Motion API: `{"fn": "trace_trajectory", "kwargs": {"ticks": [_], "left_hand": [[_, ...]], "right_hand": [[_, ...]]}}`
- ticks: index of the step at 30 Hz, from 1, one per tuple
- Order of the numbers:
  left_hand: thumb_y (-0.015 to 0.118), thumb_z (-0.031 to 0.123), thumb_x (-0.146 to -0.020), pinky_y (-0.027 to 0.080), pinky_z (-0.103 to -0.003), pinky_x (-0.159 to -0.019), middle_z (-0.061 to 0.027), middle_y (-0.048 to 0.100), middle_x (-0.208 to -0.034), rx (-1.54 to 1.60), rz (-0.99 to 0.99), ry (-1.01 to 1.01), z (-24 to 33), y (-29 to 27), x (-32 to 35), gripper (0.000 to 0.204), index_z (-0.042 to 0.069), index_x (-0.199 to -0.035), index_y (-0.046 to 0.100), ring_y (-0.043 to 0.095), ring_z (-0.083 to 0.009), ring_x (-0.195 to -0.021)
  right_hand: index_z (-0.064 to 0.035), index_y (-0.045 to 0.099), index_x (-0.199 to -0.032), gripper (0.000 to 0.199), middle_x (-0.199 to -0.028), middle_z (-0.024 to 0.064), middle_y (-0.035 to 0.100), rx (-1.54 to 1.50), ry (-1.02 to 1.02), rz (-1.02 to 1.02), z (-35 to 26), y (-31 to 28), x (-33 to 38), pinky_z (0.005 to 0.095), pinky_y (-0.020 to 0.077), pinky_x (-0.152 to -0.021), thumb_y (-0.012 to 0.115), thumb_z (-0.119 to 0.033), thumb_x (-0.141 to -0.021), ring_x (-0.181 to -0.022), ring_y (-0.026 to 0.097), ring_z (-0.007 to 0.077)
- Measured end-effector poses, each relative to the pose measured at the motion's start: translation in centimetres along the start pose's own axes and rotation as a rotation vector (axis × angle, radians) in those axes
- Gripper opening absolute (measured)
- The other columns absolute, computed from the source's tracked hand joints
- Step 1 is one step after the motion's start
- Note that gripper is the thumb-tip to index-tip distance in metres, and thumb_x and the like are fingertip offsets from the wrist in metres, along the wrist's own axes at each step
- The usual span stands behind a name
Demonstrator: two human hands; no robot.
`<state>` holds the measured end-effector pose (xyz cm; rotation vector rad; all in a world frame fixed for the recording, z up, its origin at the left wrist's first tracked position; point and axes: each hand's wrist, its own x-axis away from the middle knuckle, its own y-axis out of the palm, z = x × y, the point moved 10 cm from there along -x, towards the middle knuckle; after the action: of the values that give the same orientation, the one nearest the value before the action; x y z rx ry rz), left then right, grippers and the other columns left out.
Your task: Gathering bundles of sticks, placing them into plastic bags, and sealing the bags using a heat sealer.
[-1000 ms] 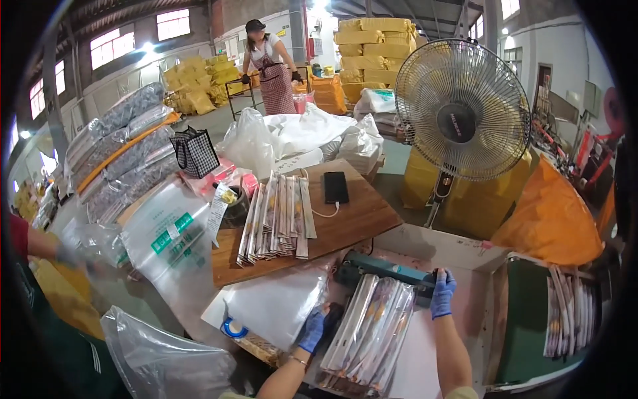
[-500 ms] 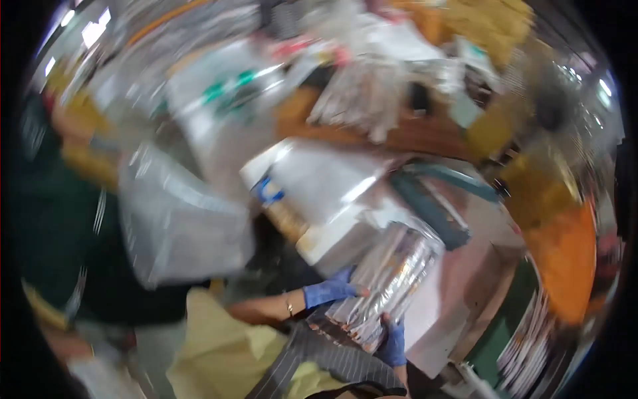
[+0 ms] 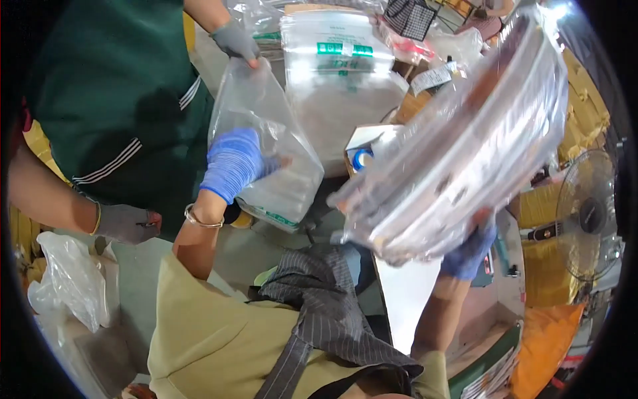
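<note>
My left hand, in a blue knit glove, is at a clear plastic bag, with its fingertips seen blurred through the film. A co-worker's grey-gloved hand pinches the same bag at its top corner. On the right, my right hand, also blue-gloved, grips a large stack of clear plastic-wrapped packets from below. The stack is raised and tilted, smeared by motion, and its contents cannot be made out. It covers part of the work surface behind it.
The co-worker's other gloved hand is low at the left, beside a dark green apron. A pile of flat clear bags with green print lies ahead. A fan and an orange sack stand at the right.
My left hand has left the stack and moved left to the bag. The stack has risen to the upper right in my right hand. The view has turned leftward.
</note>
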<state>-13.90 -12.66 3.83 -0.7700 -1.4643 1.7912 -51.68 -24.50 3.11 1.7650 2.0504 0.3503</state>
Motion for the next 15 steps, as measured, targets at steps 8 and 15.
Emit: {"fn": "trace_trajectory", "kwargs": {"ticks": [8,15], "left_hand": [[0.049,0.022,-0.075,0.045,-0.045,-0.071,-0.0189,0.059,-0.090,0.320,-0.177,0.727,9.1,13.7,1.3,0.056,0.017,-0.129,0.038,0.058,-0.0301,-0.071],[0.057,0.021,-0.071,0.045,-0.044,-0.071,-0.0186,0.059,-0.086,-0.005,-0.217,0.653,4.8,7.2,3.6,0.048,0.010,-0.116,0.046,0.057,-0.0368,-0.071]], "right_hand": [[-0.0044,0.053,-0.105,0.043,-0.089,0.0085,0.059,-0.413,0.221,-0.441,7.1,24.6,-7.3,0.0326,0.0502,-0.073,0.064,-0.030,-0.072,-0.078,0.058,0.0203],[0.0021,0.055,-0.097,0.032,-0.082,0.0082,0.060,0.310,0.041,-0.421,11.3,22.4,-10.6,0.0267,0.0496,-0.062,0.061,-0.002,-0.066,-0.069,0.058,0.0159]]}}
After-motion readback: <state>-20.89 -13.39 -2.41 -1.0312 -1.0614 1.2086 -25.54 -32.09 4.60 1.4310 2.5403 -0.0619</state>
